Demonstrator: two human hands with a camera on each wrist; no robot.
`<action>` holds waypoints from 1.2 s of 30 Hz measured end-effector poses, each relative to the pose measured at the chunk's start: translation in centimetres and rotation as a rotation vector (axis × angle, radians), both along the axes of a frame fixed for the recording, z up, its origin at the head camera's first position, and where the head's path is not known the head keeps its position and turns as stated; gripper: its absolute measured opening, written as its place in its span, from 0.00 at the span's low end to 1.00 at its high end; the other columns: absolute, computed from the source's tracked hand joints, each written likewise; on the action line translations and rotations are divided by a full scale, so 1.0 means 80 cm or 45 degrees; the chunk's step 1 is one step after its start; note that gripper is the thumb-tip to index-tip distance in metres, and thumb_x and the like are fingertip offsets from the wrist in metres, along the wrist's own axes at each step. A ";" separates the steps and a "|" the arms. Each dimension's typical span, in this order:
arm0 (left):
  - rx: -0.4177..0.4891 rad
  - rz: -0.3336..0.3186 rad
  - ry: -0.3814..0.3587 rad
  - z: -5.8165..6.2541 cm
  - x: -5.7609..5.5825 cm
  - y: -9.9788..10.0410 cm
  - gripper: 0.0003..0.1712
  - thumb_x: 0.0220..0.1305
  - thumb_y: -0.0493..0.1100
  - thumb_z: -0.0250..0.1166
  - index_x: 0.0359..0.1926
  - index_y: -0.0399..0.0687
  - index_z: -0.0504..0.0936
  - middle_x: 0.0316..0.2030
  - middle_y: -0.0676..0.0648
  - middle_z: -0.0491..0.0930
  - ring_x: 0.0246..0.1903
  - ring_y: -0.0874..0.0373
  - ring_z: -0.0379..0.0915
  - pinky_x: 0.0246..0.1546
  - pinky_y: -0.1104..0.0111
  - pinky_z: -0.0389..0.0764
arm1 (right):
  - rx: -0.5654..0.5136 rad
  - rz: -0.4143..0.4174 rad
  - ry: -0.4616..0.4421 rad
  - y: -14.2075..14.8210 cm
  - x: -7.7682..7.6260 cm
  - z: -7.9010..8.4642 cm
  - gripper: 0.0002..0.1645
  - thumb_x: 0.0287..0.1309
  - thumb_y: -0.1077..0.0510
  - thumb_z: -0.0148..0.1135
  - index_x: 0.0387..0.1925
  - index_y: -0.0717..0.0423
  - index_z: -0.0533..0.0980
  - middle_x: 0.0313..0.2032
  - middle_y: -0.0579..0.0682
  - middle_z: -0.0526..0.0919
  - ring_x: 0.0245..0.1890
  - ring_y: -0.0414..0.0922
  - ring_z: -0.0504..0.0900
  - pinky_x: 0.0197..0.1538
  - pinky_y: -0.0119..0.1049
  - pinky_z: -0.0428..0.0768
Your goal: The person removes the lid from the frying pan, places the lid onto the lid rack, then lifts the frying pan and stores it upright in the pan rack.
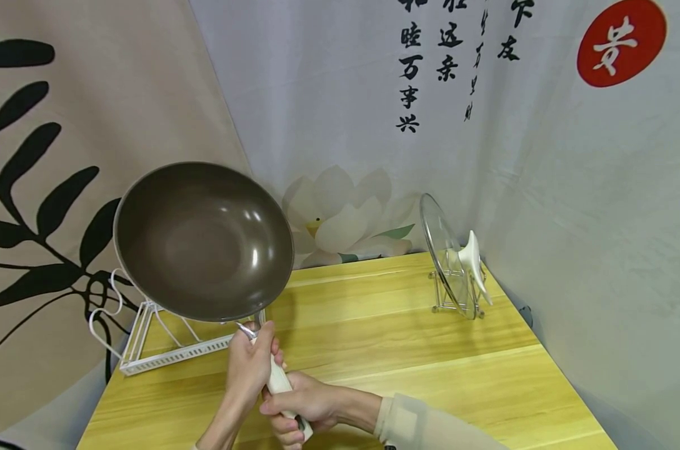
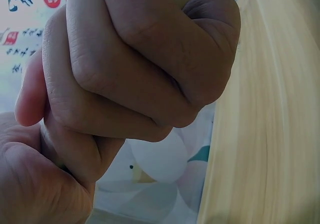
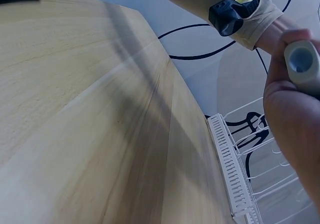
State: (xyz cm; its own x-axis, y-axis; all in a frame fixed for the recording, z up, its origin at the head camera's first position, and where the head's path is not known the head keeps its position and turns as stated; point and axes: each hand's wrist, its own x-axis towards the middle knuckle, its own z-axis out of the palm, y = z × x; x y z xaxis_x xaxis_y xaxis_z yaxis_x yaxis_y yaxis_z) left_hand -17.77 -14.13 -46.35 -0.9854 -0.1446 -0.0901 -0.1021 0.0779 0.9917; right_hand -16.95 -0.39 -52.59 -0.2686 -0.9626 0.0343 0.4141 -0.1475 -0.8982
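Observation:
A wok (image 1: 205,244) with a brown inside is held up by its pale handle (image 1: 278,378), its open side facing me in the head view. My left hand (image 1: 249,362) grips the handle close to the pan. Lower down, my right hand (image 1: 309,403) wraps round the handle near its end. In the left wrist view the curled fingers of my left hand (image 2: 130,64) fill the upper part and hide most of the handle. The hollow tip of the handle (image 3: 302,63) pokes out beside my right hand (image 3: 295,129) in the right wrist view.
Behind and below the wok, a white wire rack (image 1: 177,355) stands on the wooden table (image 1: 374,350). A small metal stand (image 1: 458,306) at the back right carries a glass lid (image 1: 438,244) and a white object (image 1: 473,259). Printed curtains (image 1: 340,94) hang behind the table.

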 end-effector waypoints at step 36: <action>-0.195 0.181 0.012 0.008 0.012 -0.030 0.18 0.79 0.53 0.56 0.39 0.42 0.74 0.21 0.47 0.79 0.17 0.49 0.80 0.19 0.58 0.83 | -0.002 0.056 -0.075 -0.039 0.004 0.001 0.16 0.68 0.61 0.43 0.23 0.49 0.55 0.08 0.38 0.59 0.07 0.37 0.59 0.14 0.34 0.61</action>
